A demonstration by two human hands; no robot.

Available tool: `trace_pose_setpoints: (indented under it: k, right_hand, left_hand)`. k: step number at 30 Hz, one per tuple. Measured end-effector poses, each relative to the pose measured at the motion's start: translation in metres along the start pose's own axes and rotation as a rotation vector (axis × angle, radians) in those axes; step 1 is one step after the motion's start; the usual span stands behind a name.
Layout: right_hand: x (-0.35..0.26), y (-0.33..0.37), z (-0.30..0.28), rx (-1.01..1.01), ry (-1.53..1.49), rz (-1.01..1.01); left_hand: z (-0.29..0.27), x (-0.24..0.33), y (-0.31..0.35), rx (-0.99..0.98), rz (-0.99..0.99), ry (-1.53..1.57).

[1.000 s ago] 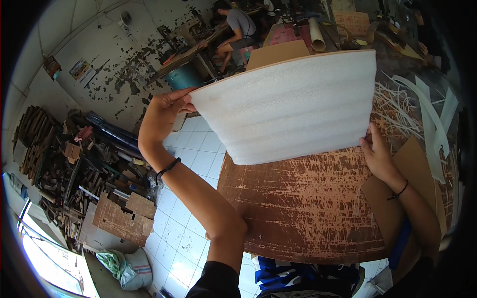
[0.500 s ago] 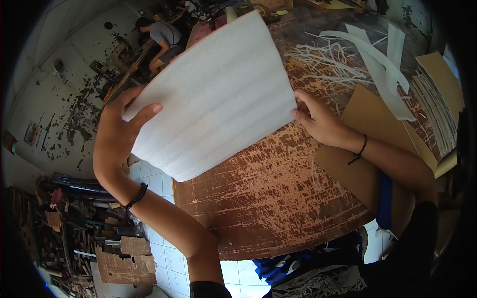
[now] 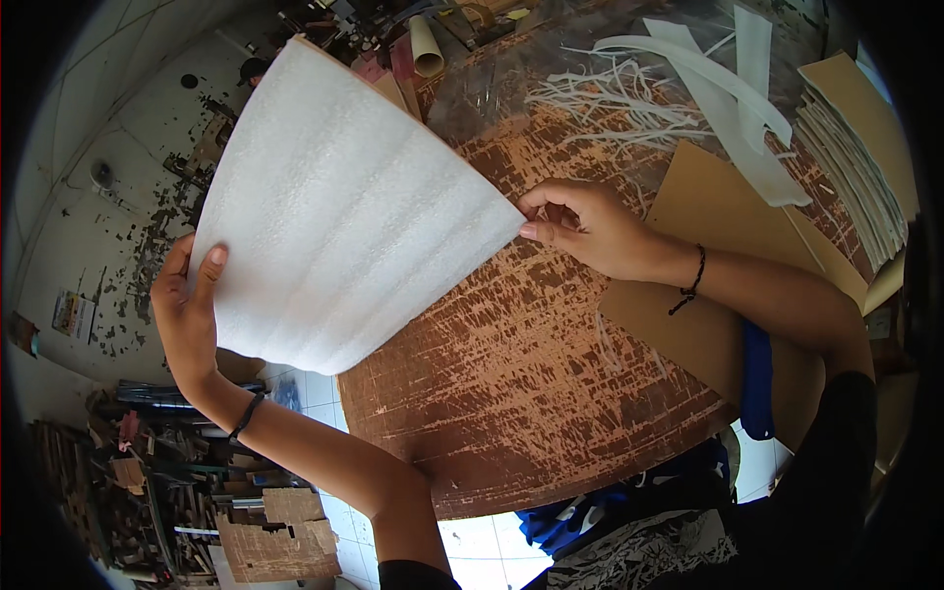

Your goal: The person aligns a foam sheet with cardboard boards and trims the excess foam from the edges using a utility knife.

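Observation:
A white foam sheet (image 3: pixel 324 206) with a thin brown backing showing along its upper edge is held up, tilted, above the left part of the worn brown table (image 3: pixel 511 393). My left hand (image 3: pixel 192 305) grips its left edge, thumb on the white face and the other fingers mostly behind it. At the sheet's right corner, my right hand (image 3: pixel 580 226) pinches the edge between thumb and fingers. Faint parallel ridges run across the foam.
Thin white strips (image 3: pixel 629 103) and wider white offcuts (image 3: pixel 728 98) lie at the table's far right. Brown cardboard (image 3: pixel 688 324) sits under my right forearm, near a stack of sheets (image 3: pixel 851 167). Scrap pieces (image 3: pixel 177 482) fill the lower left. A cardboard tube (image 3: pixel 426 59) stands beyond the table.
Both hands have moved left with the foam sheet, and it has turned so its upper edge now slopes down to the right. The co-worker at the back is now mostly hidden behind it.

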State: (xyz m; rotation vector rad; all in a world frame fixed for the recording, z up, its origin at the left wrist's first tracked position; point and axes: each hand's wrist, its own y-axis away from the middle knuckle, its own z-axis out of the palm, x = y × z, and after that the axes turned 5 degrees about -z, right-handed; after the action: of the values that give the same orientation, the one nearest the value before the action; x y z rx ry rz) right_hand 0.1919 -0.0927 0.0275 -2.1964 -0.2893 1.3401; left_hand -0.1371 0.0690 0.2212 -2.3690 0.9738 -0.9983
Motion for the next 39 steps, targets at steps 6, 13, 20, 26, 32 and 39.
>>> trace_pose_setpoints:
  k: [6, 13, 20, 26, 32, 39]
  right_hand:
    - [-0.002, -0.001, -0.002, -0.005, -0.044, -0.016]
    - [-0.001, 0.001, -0.002, -0.009, -0.032, -0.030]
    - [0.006, 0.000, 0.001, 0.095, -0.150, -0.029]
    - [-0.008, 0.001, 0.001, -0.027, -0.243, 0.055]
    - [-0.010, 0.003, -0.001, -0.065, -0.172, -0.035]
    - [-0.011, 0.003, -0.002, -0.210, -0.258, -0.006]
  left_hand:
    - [0.000, -0.010, -0.002, -0.014, -0.023, 0.017]
    - [0.003, -0.024, -0.008, -0.052, -0.131, 0.018]
    - [0.017, -0.028, -0.011, -0.059, -0.183, 0.144]
    - [0.025, -0.020, -0.018, 0.105, -0.179, 0.279]
    - [0.053, 0.012, -0.028, 0.334, -0.235, 0.432]
    - [0.079, 0.017, -0.038, 0.363, -0.190, 0.549]
